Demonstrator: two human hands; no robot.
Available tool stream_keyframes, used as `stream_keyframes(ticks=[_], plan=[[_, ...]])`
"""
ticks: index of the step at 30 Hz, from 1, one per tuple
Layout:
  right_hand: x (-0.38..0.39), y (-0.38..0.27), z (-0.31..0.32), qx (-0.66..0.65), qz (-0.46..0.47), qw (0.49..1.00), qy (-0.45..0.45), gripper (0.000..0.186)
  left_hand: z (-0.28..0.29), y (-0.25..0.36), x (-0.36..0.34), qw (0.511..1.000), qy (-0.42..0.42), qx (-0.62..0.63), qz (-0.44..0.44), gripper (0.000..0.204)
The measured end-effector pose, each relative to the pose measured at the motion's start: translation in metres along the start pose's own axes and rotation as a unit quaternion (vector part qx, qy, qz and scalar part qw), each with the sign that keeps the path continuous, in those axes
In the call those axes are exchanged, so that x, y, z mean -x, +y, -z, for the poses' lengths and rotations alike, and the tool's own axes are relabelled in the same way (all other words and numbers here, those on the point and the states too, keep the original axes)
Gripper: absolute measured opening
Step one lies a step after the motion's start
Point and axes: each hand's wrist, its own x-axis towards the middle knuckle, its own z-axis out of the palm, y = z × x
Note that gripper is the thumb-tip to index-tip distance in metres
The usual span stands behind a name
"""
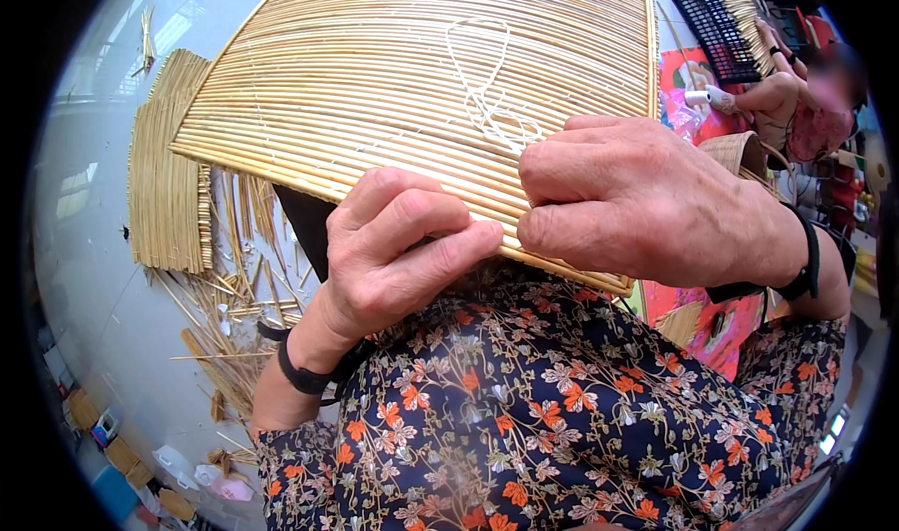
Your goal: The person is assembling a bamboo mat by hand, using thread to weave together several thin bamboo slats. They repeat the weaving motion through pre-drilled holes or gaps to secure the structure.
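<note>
A slatted mat of thin yellow reeds [375, 81], tied with rows of white thread, lies tilted across my lap. My left hand [403, 241] is closed over the mat's near edge, its thumb and curled index finger pressed at the outermost reeds. Just to its right, my right hand [646, 203] is closed in a pinch above the same edge. White string [492, 110] lies in loose loops on the mat and runs in under the right hand's fingers. Those fingertips are hidden, so the exact spot they pinch does not show.
A second reed bundle or mat [169, 166] lies on the pale tiled floor at left, with loose reeds [253, 278] scattered beside it. At the right, another person [787, 100] sits by a black crate [712, 25], near a white thread spool [698, 97] and a red patterned sheet [679, 67].
</note>
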Motion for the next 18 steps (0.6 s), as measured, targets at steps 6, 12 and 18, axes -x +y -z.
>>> stream_keyframes(ticks=[6, 12, 18], plan=[[-0.009, -0.012, 0.005, 0.01, -0.018, 0.999, -0.05, 0.017, 0.0, -0.002, -0.002, 1.0, 0.001, -0.002, -0.013, 0.039], [-0.026, -0.027, 0.017, -0.008, -0.028, 0.997, -0.075, 0.018, 0.0, 0.001, -0.014, 1.0, 0.024, -0.003, -0.017, 0.037], [-0.032, -0.019, 0.027, 0.03, -0.042, 0.989, -0.136, 0.019, -0.002, -0.003, -0.02, 0.999, 0.025, -0.011, -0.03, 0.031]])
